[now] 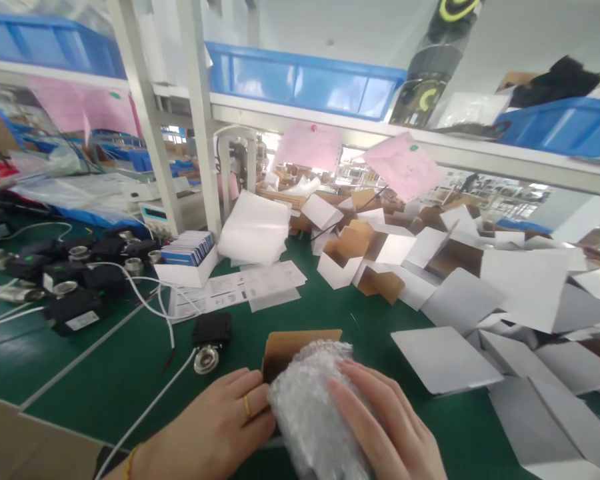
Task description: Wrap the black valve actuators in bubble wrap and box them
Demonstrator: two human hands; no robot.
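Note:
In my right hand (380, 413) is a bubble-wrapped package (315, 407), gripped from its right side; what lies inside the wrap cannot be made out. Behind and under it stands a small cardboard box (300, 341), brown inside, partly covered by the package. My left hand (230, 413), with a ring and a bracelet, has its fingers closed on the box's left side. A black motorized valve (211, 333) with a round metal fitting and a white cable lies on the green table beyond my left hand.
Several black valve units (75, 307) with cables crowd the left. A white box of blue cards (187, 257), printed sheets (240, 287) and foam sheets (257, 227) lie behind. Open white cartons (450, 293) are heaped on the right. Blue bins (305, 80) stand on the shelf overhead.

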